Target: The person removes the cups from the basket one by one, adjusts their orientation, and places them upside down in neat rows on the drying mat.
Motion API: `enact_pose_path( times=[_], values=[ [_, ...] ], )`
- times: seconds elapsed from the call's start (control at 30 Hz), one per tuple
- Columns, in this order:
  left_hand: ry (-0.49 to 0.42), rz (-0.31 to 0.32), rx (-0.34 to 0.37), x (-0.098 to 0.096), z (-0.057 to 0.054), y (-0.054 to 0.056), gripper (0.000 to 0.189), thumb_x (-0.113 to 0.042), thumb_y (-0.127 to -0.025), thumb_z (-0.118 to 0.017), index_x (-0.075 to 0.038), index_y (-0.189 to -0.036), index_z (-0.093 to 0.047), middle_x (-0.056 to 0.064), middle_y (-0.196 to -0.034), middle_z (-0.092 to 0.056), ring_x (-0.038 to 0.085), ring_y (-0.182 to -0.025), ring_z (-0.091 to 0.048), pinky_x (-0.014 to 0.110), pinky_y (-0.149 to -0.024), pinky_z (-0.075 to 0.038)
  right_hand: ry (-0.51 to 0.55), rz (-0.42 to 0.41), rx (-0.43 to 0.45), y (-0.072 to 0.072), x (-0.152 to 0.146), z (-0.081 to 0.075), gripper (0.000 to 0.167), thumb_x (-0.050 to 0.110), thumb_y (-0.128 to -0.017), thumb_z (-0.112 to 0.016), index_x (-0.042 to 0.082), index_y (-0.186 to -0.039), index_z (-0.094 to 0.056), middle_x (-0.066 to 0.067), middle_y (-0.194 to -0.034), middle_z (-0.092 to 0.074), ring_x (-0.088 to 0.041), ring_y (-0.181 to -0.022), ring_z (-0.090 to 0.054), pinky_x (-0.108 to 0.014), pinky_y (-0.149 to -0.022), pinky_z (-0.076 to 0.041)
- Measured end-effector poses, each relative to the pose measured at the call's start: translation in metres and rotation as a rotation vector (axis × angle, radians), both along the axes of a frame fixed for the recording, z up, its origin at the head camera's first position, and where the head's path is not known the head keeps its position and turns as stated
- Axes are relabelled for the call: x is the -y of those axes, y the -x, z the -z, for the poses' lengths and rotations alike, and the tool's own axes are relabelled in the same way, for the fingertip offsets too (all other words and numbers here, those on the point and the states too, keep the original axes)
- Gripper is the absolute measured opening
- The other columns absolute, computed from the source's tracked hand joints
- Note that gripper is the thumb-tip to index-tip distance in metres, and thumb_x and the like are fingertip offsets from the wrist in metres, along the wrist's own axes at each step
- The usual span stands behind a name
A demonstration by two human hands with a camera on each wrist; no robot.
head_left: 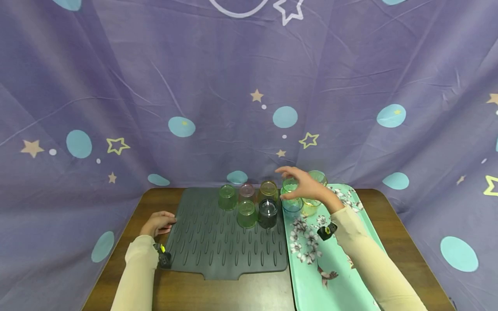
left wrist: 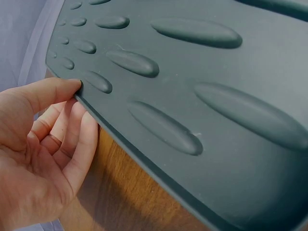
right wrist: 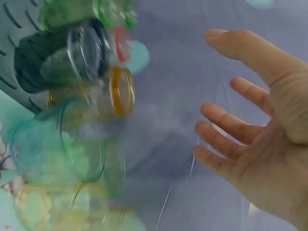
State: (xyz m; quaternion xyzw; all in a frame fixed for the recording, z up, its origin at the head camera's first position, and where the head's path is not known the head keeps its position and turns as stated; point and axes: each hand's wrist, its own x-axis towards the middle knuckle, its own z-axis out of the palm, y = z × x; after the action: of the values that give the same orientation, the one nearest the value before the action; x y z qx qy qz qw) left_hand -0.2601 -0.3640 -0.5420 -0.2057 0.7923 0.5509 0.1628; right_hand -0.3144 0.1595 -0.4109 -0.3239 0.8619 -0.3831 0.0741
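Note:
A dark grey ridged drying mat [head_left: 210,242] lies on the table, and my left hand [head_left: 158,223] pinches its left edge. In the left wrist view, the thumb [left wrist: 62,89] rests on the mat's rim with the fingers curled beneath. My right hand [head_left: 305,185] hovers over the glasses at the tray's back left, fingers spread and holding nothing. Below it are a blue glass [head_left: 292,209] and a yellow glass [head_left: 310,208]. On the mat, a dark grey glass [head_left: 268,214], an amber glass [head_left: 268,190], a pink glass [head_left: 247,193] and two green glasses [head_left: 247,215] stand upside down.
A mint green tray [head_left: 311,293] with a flower print sits right of the mat. More tinted glasses, one pale green [head_left: 319,176], stand at its back. The wooden table [head_left: 264,293] meets a purple patterned curtain [head_left: 233,86] behind.

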Motion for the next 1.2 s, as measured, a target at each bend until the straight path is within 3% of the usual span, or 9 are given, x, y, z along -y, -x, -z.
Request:
enact_pose_path(
  times=[0.23, 0.37, 0.47, 0.6, 0.77, 1.03, 1.2],
  values=[
    [-0.005, 0.017, -0.001, 0.0, -0.003, -0.001, 0.01, -0.004, -0.094, -0.064, -0.002, -0.102, -0.059, -0.007, -0.074, -0.06, 0.005, -0.065, -0.057, 0.021, -0.064, -0.055, 0.311, 0.253, 0.095, -0.007, -0.057, 0.025, 0.073, 0.013, -0.088, -0.081, 0.013, -0.15, -0.044, -0.021, -0.136, -0.056, -0.036, -0.124, -0.056, -0.057, -0.108, -0.045],
    [-0.004, 0.018, 0.002, 0.002, -0.004, -0.001, 0.01, -0.004, -0.094, -0.063, -0.002, -0.102, -0.058, -0.008, -0.073, -0.059, 0.005, -0.065, -0.057, 0.021, -0.064, -0.055, 0.395, 0.368, 0.131, -0.014, -0.077, 0.045, 0.072, 0.015, -0.091, -0.078, 0.014, -0.152, -0.041, -0.017, -0.137, -0.055, -0.025, -0.121, -0.057, -0.038, -0.101, -0.052],
    [-0.005, 0.018, 0.005, 0.003, -0.003, -0.002, 0.009, -0.004, -0.095, -0.063, -0.002, -0.102, -0.059, -0.008, -0.073, -0.059, 0.004, -0.065, -0.057, 0.021, -0.064, -0.056, 0.436, 0.433, 0.161, -0.019, -0.085, 0.061, 0.072, 0.018, -0.092, -0.078, 0.013, -0.152, -0.039, -0.014, -0.136, -0.054, -0.026, -0.121, -0.056, -0.023, -0.094, -0.053],
    [-0.006, 0.004, 0.005, 0.005, 0.0, -0.004, 0.005, -0.005, -0.095, -0.064, -0.004, -0.097, -0.06, -0.009, -0.073, -0.059, 0.004, -0.065, -0.056, 0.021, -0.064, -0.055, 0.492, 0.469, 0.216, -0.021, -0.089, 0.081, 0.07, 0.017, -0.093, -0.076, 0.01, -0.151, -0.038, -0.014, -0.139, -0.051, -0.039, -0.13, -0.051, -0.019, -0.088, -0.054],
    [-0.001, 0.005, 0.001, 0.007, 0.0, -0.006, 0.008, -0.006, -0.095, -0.065, -0.002, -0.1, -0.059, -0.008, -0.075, -0.06, 0.004, -0.066, -0.057, 0.021, -0.065, -0.056, 0.504, 0.511, 0.271, -0.021, -0.089, 0.103, 0.072, 0.017, -0.093, -0.076, 0.005, -0.151, -0.035, -0.024, -0.148, -0.044, -0.044, -0.137, -0.044, -0.02, -0.086, -0.053],
    [-0.021, 0.007, 0.0, 0.004, -0.001, -0.001, 0.01, -0.005, -0.094, -0.065, -0.003, -0.102, -0.059, -0.009, -0.074, -0.06, 0.004, -0.066, -0.057, 0.02, -0.065, -0.055, 0.502, 0.543, 0.336, -0.025, -0.089, 0.12, 0.078, 0.01, -0.091, -0.077, 0.003, -0.153, -0.03, -0.028, -0.151, -0.039, -0.046, -0.14, -0.041, -0.017, -0.085, -0.05],
    [-0.024, 0.015, -0.001, 0.001, 0.001, 0.0, 0.009, -0.005, -0.095, -0.065, -0.004, -0.101, -0.059, -0.01, -0.073, -0.059, 0.004, -0.066, -0.057, 0.02, -0.064, -0.055, 0.464, 0.548, 0.372, -0.026, -0.091, 0.129, 0.082, 0.011, -0.09, -0.078, 0.005, -0.155, -0.028, -0.027, -0.155, -0.035, -0.046, -0.143, -0.036, -0.037, -0.1, -0.052]
  ],
)
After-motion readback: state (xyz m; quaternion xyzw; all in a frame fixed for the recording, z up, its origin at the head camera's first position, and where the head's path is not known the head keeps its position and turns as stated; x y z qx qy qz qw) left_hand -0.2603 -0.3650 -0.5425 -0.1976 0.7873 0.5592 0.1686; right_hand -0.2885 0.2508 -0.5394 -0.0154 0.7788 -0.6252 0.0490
